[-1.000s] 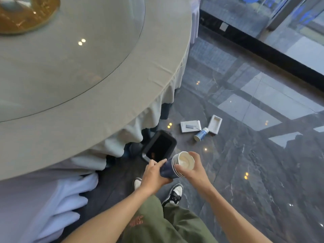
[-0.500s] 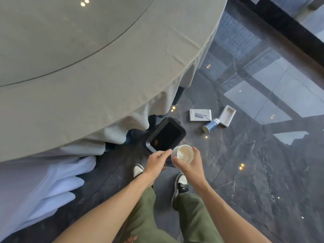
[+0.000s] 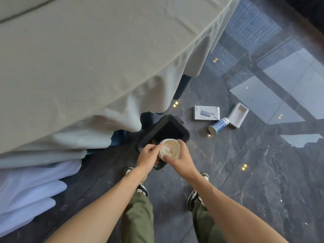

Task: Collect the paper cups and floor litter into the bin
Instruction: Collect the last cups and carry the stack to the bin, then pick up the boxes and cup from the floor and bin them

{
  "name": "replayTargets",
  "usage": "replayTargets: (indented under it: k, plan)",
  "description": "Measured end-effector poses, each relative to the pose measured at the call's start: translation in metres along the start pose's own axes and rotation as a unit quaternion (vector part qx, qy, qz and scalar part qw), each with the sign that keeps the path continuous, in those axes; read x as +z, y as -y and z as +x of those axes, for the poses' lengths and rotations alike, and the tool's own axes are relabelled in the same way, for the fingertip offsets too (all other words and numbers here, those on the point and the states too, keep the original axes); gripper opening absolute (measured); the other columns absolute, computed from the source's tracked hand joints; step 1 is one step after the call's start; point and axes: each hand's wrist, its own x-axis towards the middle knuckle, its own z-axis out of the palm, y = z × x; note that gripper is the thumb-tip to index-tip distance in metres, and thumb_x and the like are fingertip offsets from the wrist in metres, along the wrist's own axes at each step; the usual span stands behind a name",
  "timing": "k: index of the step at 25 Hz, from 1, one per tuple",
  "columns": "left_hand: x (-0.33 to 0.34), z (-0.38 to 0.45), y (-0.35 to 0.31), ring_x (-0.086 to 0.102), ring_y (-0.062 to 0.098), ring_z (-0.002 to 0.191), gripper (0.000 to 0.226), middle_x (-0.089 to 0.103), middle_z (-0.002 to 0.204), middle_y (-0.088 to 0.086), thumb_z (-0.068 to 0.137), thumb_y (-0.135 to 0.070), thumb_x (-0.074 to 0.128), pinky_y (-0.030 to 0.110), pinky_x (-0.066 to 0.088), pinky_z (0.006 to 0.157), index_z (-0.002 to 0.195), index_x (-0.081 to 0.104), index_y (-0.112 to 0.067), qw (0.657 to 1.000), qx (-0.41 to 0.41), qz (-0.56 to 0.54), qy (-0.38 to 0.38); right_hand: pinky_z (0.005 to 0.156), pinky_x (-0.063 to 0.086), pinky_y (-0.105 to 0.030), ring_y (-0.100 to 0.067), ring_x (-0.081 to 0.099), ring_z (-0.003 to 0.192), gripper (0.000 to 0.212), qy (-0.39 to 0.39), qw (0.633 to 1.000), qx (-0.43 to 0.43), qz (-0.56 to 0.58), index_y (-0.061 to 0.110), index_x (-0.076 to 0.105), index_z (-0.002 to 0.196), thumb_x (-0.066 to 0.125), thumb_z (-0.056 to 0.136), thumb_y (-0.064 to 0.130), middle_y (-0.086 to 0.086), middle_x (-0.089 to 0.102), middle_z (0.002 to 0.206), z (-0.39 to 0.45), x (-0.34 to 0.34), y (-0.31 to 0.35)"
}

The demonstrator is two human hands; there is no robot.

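A stack of paper cups (image 3: 170,148) with a white inside is held upright between both hands, right over the near rim of the black bin (image 3: 185,133). My left hand (image 3: 148,155) grips its left side and my right hand (image 3: 180,157) wraps its right side. The cups' blue walls are hidden by my fingers. On the dark floor to the right lie a blue paper cup (image 3: 218,125) on its side, a flat white box (image 3: 206,113) and an open white box tray (image 3: 238,115).
A round table with a grey-green cloth (image 3: 105,67) fills the upper left, its skirt hanging close to the bin. White draped fabric (image 3: 28,190) sits at the left. My shoes (image 3: 194,195) stand on the glossy marble floor just behind the bin.
I have stepped closer and leaned over; the bin now sits directly under the cup stack. The stack has turned from tilted to mouth-up, still held by both hands.
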Motion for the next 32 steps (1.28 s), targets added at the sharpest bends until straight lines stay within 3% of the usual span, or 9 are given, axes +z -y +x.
replayTargets:
  k: [3, 6, 9, 12, 16, 20, 23, 27, 32]
  plan:
    - [0.003, 0.041, 0.022, 0.073, 0.023, 0.091, 0.029, 0.076, 0.106, 0.01, 0.093, -0.041, 0.068, 0.034, 0.062, 0.071, 0.106, 0.073, -0.016, 0.999, -0.033, -0.029, 0.001, 0.079, 0.045, -0.02, -0.014, 0.048, 0.109, 0.046, 0.043, 0.998, 0.027, -0.029, 0.011, 0.05, 0.127, 0.068, 0.085, 0.012, -0.002, 0.045, 0.127, 0.04, 0.015, -0.021]
    - [0.002, 0.071, 0.041, 0.072, 0.023, 0.093, 0.015, 0.075, 0.105, 0.008, 0.094, -0.033, 0.067, 0.035, 0.063, 0.077, 0.101, 0.074, -0.021, 0.998, -0.054, -0.01, 0.008, 0.088, 0.045, -0.028, -0.017, 0.047, 0.106, 0.048, 0.074, 0.994, 0.073, -0.045, 0.007, 0.049, 0.137, 0.061, 0.091, 0.015, 0.001, 0.04, 0.126, 0.069, 0.032, -0.038]
    - [-0.001, 0.098, 0.057, 0.071, 0.024, 0.104, 0.027, 0.074, 0.109, 0.008, 0.092, -0.033, 0.064, 0.033, 0.061, 0.078, 0.111, 0.074, -0.017, 0.997, -0.06, 0.049, 0.016, 0.093, 0.053, -0.038, -0.024, 0.058, 0.107, 0.046, 0.1, 0.988, 0.09, -0.079, 0.007, 0.055, 0.133, 0.06, 0.089, 0.019, -0.008, 0.057, 0.127, 0.095, 0.049, -0.05]
    - [-0.004, 0.11, 0.069, 0.07, 0.024, 0.106, 0.041, 0.072, 0.116, 0.01, 0.09, -0.034, 0.063, 0.03, 0.06, 0.077, 0.123, 0.07, -0.013, 0.995, -0.076, 0.061, 0.009, 0.098, 0.055, -0.041, -0.027, 0.06, 0.114, 0.051, 0.11, 0.984, 0.103, -0.099, 0.009, 0.051, 0.138, 0.059, 0.089, 0.017, -0.01, 0.061, 0.128, 0.11, 0.056, -0.057]
    - [-0.002, 0.111, 0.068, 0.07, 0.023, 0.099, 0.029, 0.071, 0.109, 0.005, 0.093, -0.031, 0.062, 0.038, 0.063, 0.087, 0.116, 0.072, -0.017, 0.994, -0.069, 0.079, -0.007, 0.098, 0.055, -0.04, -0.027, 0.06, 0.116, 0.049, 0.109, 0.982, 0.101, -0.112, 0.012, 0.053, 0.137, 0.056, 0.089, 0.019, -0.007, 0.055, 0.132, 0.121, 0.062, -0.062]
    - [0.003, 0.117, 0.07, 0.062, 0.019, 0.084, 0.027, 0.067, 0.092, 0.006, 0.09, -0.03, 0.06, 0.049, 0.058, 0.095, 0.106, 0.073, -0.012, 0.991, -0.068, 0.112, -0.022, 0.094, 0.058, -0.042, -0.026, 0.065, 0.108, 0.044, 0.114, 0.982, 0.1, -0.111, 0.011, 0.061, 0.129, 0.056, 0.086, 0.016, -0.009, 0.066, 0.121, 0.126, 0.061, -0.07]
    - [0.006, 0.105, 0.069, 0.065, 0.018, 0.095, 0.035, 0.072, 0.111, 0.015, 0.091, -0.03, 0.061, 0.046, 0.059, 0.097, 0.12, 0.073, -0.013, 0.99, -0.057, 0.125, -0.022, 0.092, 0.058, -0.037, -0.026, 0.066, 0.111, 0.044, 0.131, 0.98, 0.103, -0.112, 0.011, 0.064, 0.129, 0.052, 0.087, 0.011, -0.008, 0.068, 0.123, 0.115, 0.051, -0.071]
    - [0.008, 0.062, 0.046, 0.067, 0.024, 0.115, 0.031, 0.07, 0.127, 0.005, 0.098, -0.024, 0.062, 0.038, 0.056, 0.098, 0.128, 0.068, -0.02, 0.984, -0.045, 0.165, -0.044, 0.099, 0.056, -0.044, -0.029, 0.066, 0.113, 0.04, 0.173, 0.972, 0.072, -0.144, 0.012, 0.071, 0.12, 0.05, 0.087, 0.008, -0.009, 0.071, 0.121, 0.08, 0.016, -0.057]
    - [0.038, -0.03, -0.021, 0.058, 0.024, 0.131, 0.051, 0.061, 0.143, 0.008, 0.099, -0.026, 0.064, 0.027, 0.045, 0.094, 0.148, 0.052, -0.016, 0.954, 0.015, 0.3, -0.006, 0.111, 0.042, -0.034, -0.025, 0.053, 0.135, 0.05, 0.194, 0.95, 0.02, -0.245, 0.015, 0.06, 0.14, 0.052, 0.091, 0.015, -0.007, 0.058, 0.145, 0.015, -0.079, -0.037]
